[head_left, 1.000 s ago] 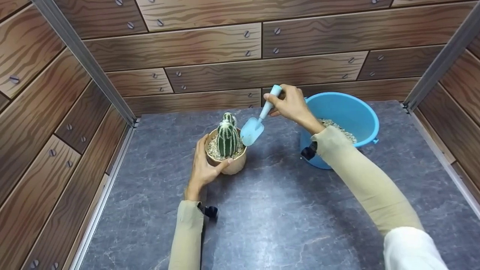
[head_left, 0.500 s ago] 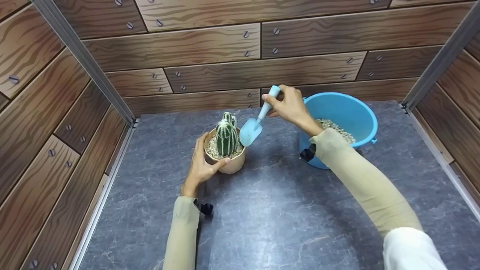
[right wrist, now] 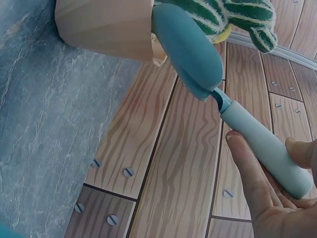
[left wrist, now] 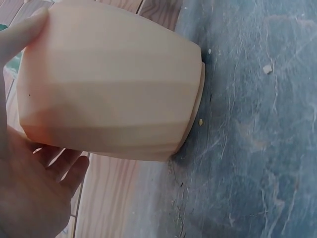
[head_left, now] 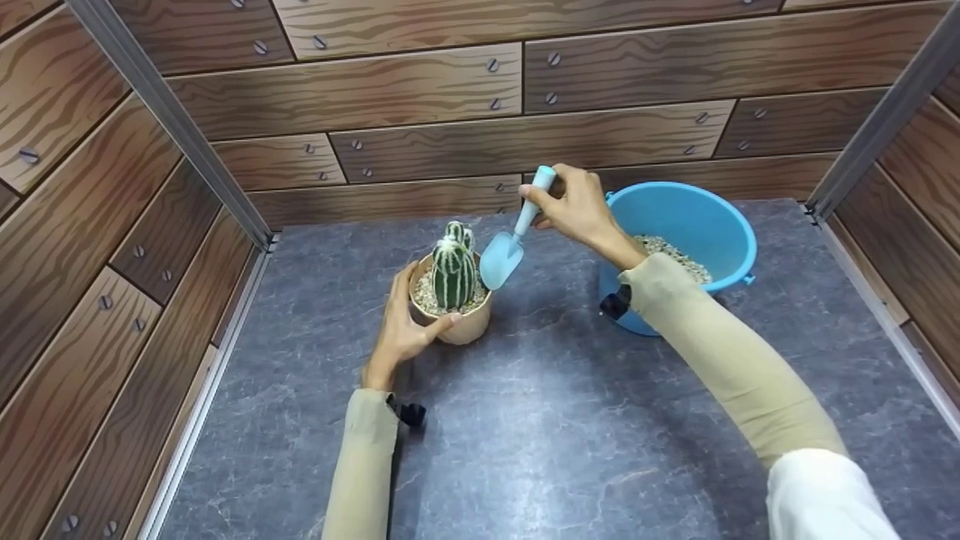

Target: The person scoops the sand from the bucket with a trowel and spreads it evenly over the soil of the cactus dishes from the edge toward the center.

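A green cactus (head_left: 454,279) with white stripes stands in pale gravel inside a beige faceted pot (head_left: 466,331). My left hand (head_left: 403,330) holds the pot from its left side, thumb at the front rim and fingers round the far side. In the left wrist view the pot (left wrist: 111,84) stands on the grey surface. My right hand (head_left: 581,208) pinches the pale handle of a light blue trowel (head_left: 501,259). The blade slants down, its tip right at the pot's right rim. From the right wrist, the trowel (right wrist: 190,52) shows its underside, overlapping the rim beside the cactus.
Behind my right forearm stands a blue bucket (head_left: 720,225) with gravel (head_left: 673,257) inside. Small crumbs (left wrist: 267,69) lie on the grey marbled tabletop (head_left: 525,420) near the pot. Wood-patterned walls (head_left: 420,90) close off the back and both sides.
The right hand and trowel have shifted very slightly left. The left hand and pot have moved a touch left too, the hand keeping its hold. Otherwise the scene looks the same.
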Demonstrator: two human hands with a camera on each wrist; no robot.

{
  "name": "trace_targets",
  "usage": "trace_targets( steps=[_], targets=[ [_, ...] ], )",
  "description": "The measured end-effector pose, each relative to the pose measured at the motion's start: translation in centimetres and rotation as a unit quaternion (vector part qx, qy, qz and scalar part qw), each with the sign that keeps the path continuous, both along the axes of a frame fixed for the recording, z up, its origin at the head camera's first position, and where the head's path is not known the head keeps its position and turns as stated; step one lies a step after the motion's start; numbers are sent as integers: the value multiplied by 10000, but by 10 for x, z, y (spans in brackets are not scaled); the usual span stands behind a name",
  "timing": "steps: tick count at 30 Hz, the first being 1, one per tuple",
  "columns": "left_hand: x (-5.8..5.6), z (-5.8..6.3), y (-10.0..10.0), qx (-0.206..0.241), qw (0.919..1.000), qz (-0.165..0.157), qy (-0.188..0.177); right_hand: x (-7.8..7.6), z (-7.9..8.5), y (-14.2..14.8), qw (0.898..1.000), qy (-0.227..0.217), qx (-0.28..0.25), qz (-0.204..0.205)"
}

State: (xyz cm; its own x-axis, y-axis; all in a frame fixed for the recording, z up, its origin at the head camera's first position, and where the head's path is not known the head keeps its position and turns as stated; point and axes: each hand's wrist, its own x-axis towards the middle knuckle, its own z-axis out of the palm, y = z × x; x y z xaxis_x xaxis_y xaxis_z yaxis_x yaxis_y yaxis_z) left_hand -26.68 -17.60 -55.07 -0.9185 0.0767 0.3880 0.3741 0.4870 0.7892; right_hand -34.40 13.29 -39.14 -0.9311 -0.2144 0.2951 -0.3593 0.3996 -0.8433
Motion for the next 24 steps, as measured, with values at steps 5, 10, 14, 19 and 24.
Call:
trace_targets(
  steps=[5, 10, 14, 19, 24],
  targets=[
    [3, 0, 2, -126, 9997, 168, -102, 1, 1, 3, 9999, 5, -105, -34],
    [11, 2, 5, -118, 9992, 386, -44, 2, 6, 9, 9997, -122, -172, -85],
    [19, 8, 8, -144, 9982, 573, 34, 3, 13, 18, 9988, -196, -433, -150],
    [29, 16, 12, -295, 9965, 728, 285, 1, 22, 33, 9956, -281, -866, -228],
    [38, 25, 17, -308, 9960, 600, 585, -2, 29, 52, 9908, -434, -1245, -305]
  ],
)
